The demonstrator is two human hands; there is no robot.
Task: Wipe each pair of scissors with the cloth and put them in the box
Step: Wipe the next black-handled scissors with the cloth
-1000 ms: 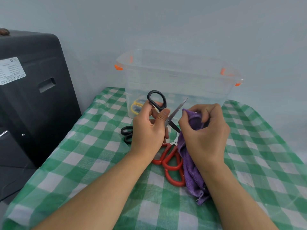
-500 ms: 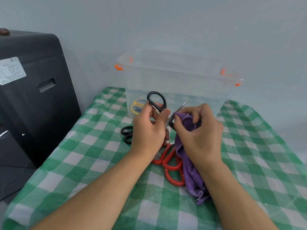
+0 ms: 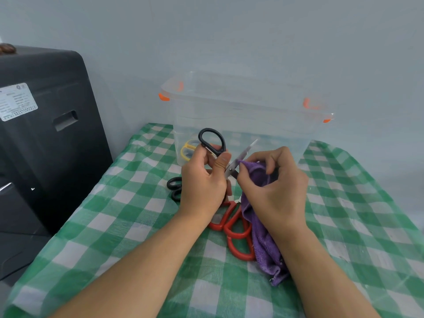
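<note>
Right now the left hand grips the black scissors by the handles, fingers and thumb curled round them, 1 loop standing clear above the knuckles. The blades are parted, and the upper one runs up and to the right, its tip toward the box. The right hand pinches the purple cloth in curled fingers and holds a fold of it against that blade low down, near the pivot; the rest of the cloth hangs to the table.

The wiping stroke, as I judge it, should follow the blade's long axis from pivot out to tip, away from the left hand. The box stands just behind both hands, open at the top, so the left hand, which carries the scissors, looks better placed to lift them over the rim.

Counted: 1 pair in hand, 1 black pair lying on the table left of the left hand, what looks like 2 red pairs under the wrists, partly hidden, and 1 yellow pair already in the box. 1 cloth, 1 box.
</note>
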